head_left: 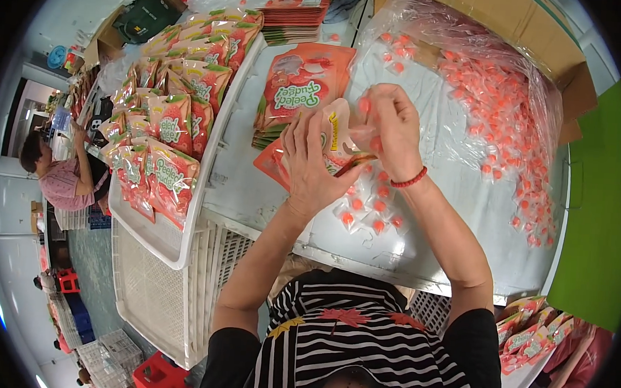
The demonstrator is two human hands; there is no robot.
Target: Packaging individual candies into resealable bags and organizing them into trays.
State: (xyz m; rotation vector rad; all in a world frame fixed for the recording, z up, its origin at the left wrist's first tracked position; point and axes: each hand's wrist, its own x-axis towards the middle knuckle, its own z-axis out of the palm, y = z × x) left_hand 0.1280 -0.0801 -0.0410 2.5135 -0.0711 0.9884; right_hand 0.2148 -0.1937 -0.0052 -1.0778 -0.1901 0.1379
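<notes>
My left hand (315,166) is closed on a red and pink candy pouch (337,123), fingers spread across its front and thumb at its lower edge. My right hand (397,128) is at the pouch's right side. Its fingers pinch clear-wrapped red candies (363,105), partly hidden by the hand. Below both hands, several wrapped candies (379,206) lie loose on the table (255,184). Just beyond my left hand is a stack of flat pouches (299,81).
Filled pouches (170,127) stand in rows in a white tray (181,247) at left. More flat pouches (291,17) are stacked at the far edge. A heap of wrapped candies (494,109) spreads from a plastic-lined carton (523,29) at right. Another person (66,174) works at far left.
</notes>
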